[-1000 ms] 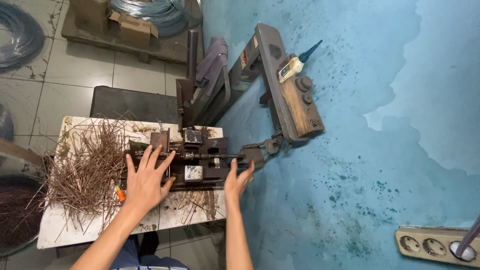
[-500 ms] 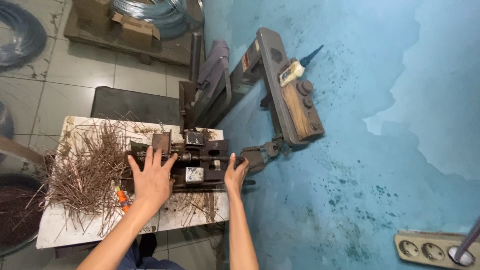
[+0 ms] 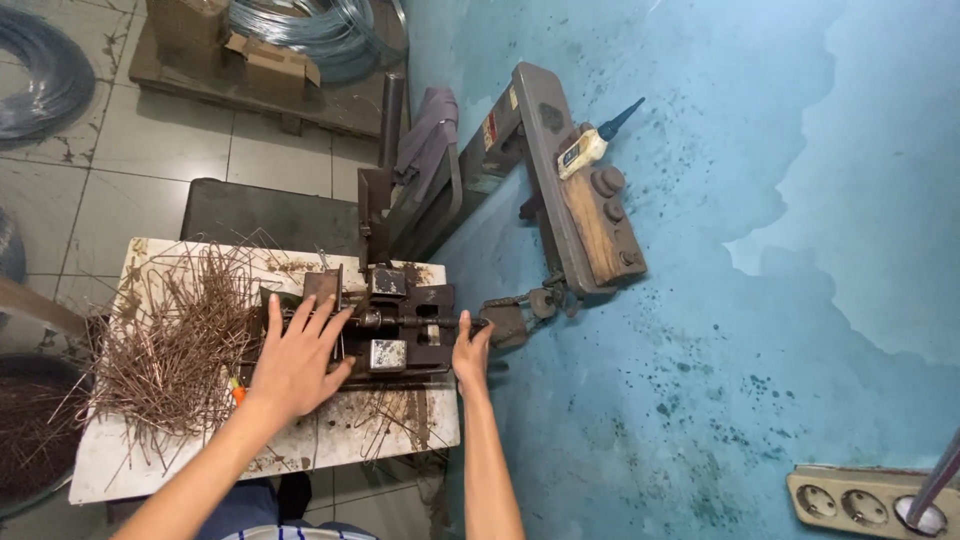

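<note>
Both hands have crept slightly forward over the last second; the left hand (image 3: pixel 300 352) now lies flat with fingers spread on the rusty metal jig (image 3: pixel 385 325), gripping nothing; the right hand (image 3: pixel 470 350) curls round the jig's end by the rod (image 3: pixel 450 322), though whether it truly grips I cannot tell; one jig sits on one stained white table (image 3: pixel 390 445); a heap of bent wires (image 3: pixel 170 345), too many to count, lies left; behind, tiled floor (image 3: pixel 150 150), blue wall (image 3: pixel 750 350), two wire coils (image 3: pixel 310 25).

Both forearms reach forward, the left hand (image 3: pixel 297 357) spread flat with fingers splayed, the right hand (image 3: pixel 470 351) loosely cupped.
</note>
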